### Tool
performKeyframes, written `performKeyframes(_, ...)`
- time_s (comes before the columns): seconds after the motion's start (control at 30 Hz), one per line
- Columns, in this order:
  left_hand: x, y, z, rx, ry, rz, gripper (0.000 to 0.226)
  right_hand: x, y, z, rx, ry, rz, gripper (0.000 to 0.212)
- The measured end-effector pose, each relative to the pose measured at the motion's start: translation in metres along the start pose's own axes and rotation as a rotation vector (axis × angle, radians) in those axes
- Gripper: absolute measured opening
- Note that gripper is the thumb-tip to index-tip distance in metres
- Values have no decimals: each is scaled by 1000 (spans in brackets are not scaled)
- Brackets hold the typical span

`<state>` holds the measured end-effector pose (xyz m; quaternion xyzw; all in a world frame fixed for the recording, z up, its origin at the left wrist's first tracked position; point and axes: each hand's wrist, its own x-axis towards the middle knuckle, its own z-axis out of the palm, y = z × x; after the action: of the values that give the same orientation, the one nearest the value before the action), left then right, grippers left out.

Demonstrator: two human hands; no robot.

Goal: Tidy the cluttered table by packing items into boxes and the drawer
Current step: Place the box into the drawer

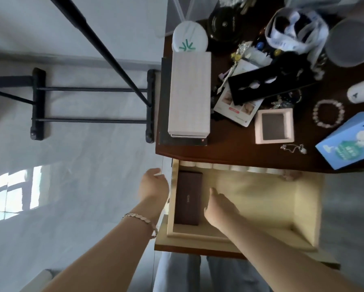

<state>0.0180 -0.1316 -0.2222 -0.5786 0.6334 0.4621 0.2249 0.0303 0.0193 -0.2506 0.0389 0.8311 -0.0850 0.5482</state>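
We see the left hand [153,184] held in the air just outside the left wall of the open drawer [307,207], its fingers relaxed and slightly bent, holding nothing; a thin chain bracelet [143,220] sits on its wrist. The right hand [221,207] reaches inside the drawer with the thumb spread away, and its fingertips meet the right edge of a long dark brown box [188,199]. We cannot tell whether they grip that edge or only touch it. The brown box lies flat between our two hands, along the drawer's left wall. Beyond the right hand, at the back of the drawer, runs a row of pale round things [219,166]. Further ahead of both hands is the dark wooden table [229,148]. A long pale wooden box [189,95] lies straight ahead of the left hand, with a round white case [190,37] behind it. Ahead and to the right of the right hand stand a small square open box [274,126], a silver necklace [294,148], a beaded bracelet [328,113] and a blue carton [349,142], with a black tray [267,85] among the loose clutter behind them.
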Motion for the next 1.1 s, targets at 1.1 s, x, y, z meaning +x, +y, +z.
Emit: performKeyframes(1.1, -142, 145, 23, 208, -246, 511, 75, -84, -8, -221, 1180, 203, -303, 42)
